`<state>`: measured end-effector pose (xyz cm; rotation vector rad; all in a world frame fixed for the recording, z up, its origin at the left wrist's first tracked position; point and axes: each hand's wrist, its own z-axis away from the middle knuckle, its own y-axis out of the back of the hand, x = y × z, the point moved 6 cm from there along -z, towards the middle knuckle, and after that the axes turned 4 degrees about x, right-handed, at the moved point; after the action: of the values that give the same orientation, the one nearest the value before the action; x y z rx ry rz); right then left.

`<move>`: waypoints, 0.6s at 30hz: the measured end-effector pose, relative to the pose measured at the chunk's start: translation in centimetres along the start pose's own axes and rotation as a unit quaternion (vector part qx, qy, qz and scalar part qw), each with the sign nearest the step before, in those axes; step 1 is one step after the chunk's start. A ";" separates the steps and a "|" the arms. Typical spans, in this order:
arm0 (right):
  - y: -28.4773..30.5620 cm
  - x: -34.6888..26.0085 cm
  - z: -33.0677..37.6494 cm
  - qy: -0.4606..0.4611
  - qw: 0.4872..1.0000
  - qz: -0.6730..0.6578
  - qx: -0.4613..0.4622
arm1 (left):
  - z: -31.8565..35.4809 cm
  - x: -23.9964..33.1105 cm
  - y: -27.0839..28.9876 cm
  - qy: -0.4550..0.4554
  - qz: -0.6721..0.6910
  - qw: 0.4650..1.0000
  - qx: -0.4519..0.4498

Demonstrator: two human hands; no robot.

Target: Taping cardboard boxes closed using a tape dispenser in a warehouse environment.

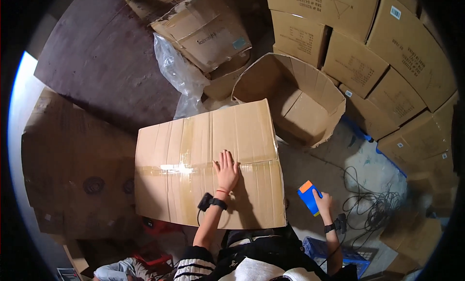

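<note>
A large brown carton (162, 196) lies before me, clear tape running along its seams. Whether it is folded flat or has depth, I cannot tell. My left hand (226, 175) rests on its top, palm down with fingers stretched out. Off the carton's right side, my right hand (324, 204) is closed around a blue, flat handheld tool (307, 199) with an orange end and a bit of yellow at the lower edge. The tool's exact kind does not show. It is held apart from the carton, above the floor.
An open-topped cardboard bin (310, 111) stands beyond the carton. Stacked boxes (356, 63) line the right. Tangled black cable (373, 203) lies on the floor at right, near a blue crate (356, 261). Clear plastic (177, 70) hangs by a worn box (208, 39).
</note>
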<state>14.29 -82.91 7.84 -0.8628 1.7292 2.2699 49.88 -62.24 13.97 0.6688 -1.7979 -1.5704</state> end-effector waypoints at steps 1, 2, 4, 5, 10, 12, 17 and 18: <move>0.4 -1.0 0.7 0.013 1.000 0.006 0.006 | 0.0 0.1 -0.3 0.013 -0.013 0.998 0.060; 0.5 -1.9 1.4 0.014 0.999 0.032 0.013 | 0.1 0.6 -1.3 0.038 -0.025 0.998 0.044; 0.9 -3.1 3.3 0.018 1.000 -0.019 -0.011 | 0.6 3.7 -2.0 -0.027 0.082 0.994 0.070; 0.9 -3.5 4.6 0.003 0.999 -0.034 -0.009 | 0.9 5.8 -2.1 -0.042 0.101 0.990 0.089; 0.1 -5.1 10.8 -0.026 1.000 0.000 0.008 | 6.2 12.5 -2.1 -0.252 0.198 0.947 -0.008; -0.1 -4.2 13.3 -0.097 0.993 0.065 0.035 | 10.1 11.1 -0.5 -0.433 0.201 0.878 -0.048; -0.1 -2.8 20.0 -0.142 0.950 -0.015 0.279 | 9.6 -5.5 5.2 -0.262 0.506 0.810 -0.138; -0.3 -2.8 21.5 -0.159 0.934 -0.020 0.319 | 8.4 -11.0 6.7 -0.208 0.449 0.869 -0.007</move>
<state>9.31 -62.32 12.61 -0.3627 2.0535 1.5301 51.06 -47.63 18.45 -0.5361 -1.9479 -1.0889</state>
